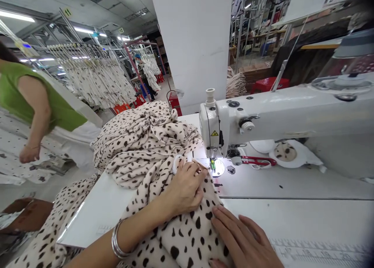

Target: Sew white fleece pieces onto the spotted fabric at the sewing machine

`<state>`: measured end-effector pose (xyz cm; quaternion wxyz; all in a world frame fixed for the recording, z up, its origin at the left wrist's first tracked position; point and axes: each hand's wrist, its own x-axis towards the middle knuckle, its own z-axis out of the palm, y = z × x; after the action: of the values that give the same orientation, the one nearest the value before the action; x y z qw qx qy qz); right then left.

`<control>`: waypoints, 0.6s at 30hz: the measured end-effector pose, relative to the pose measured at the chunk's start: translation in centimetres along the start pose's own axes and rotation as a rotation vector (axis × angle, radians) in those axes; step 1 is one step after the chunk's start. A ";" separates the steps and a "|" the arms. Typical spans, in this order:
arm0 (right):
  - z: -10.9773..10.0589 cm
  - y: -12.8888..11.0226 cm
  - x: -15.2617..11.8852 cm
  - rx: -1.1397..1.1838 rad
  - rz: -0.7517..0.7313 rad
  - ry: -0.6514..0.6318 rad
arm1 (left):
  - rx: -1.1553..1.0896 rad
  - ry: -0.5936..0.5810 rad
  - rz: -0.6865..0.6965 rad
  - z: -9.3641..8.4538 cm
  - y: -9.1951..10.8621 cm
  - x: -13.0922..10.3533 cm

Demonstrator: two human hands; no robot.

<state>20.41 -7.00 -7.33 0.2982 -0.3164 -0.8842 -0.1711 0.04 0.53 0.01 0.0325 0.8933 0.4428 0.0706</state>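
Note:
Cream fleece fabric with dark spots [187,236] lies across the sewing machine table, its edge close to the lit presser foot [213,165]. My left hand [185,186], with a silver bangle at the wrist, is closed on this fabric just left of the foot, fingers bent and pressed together. A small white piece [175,163] shows beside those fingers. Lower right, my right hand [244,240] rests flat on the fabric's right edge, fingers stretched out. The white sewing machine [271,116] stands to the right, its head [210,129] above the fabric edge.
A heap of the same spotted fabric [146,135] sits behind my left hand. Red-handled thread snips [258,160] and a white piece with a spotted patch [292,154] lie under the machine arm. A person in a green top [43,92] is at left, near a cardboard box [32,217].

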 end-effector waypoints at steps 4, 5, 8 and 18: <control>0.1 0.4 0.2 -0.030 -0.057 0.032 | -0.002 -0.013 0.018 0.1 -0.1 -0.3; 0.2 0.5 0.1 -0.027 -0.063 0.034 | 0.002 -0.022 0.015 0.2 0.0 -0.4; 0.4 0.7 -0.1 -0.012 -0.048 0.034 | 0.002 -0.056 -0.014 0.6 -0.3 -0.3; 1.0 -0.9 0.7 -0.078 0.192 -0.043 | -0.159 -0.130 0.136 -0.3 -4.1 4.8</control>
<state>18.94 -6.88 -7.78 0.2815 -0.4144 -0.8488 -0.1691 -0.35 6.85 0.26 0.1271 0.9186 0.3709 0.0494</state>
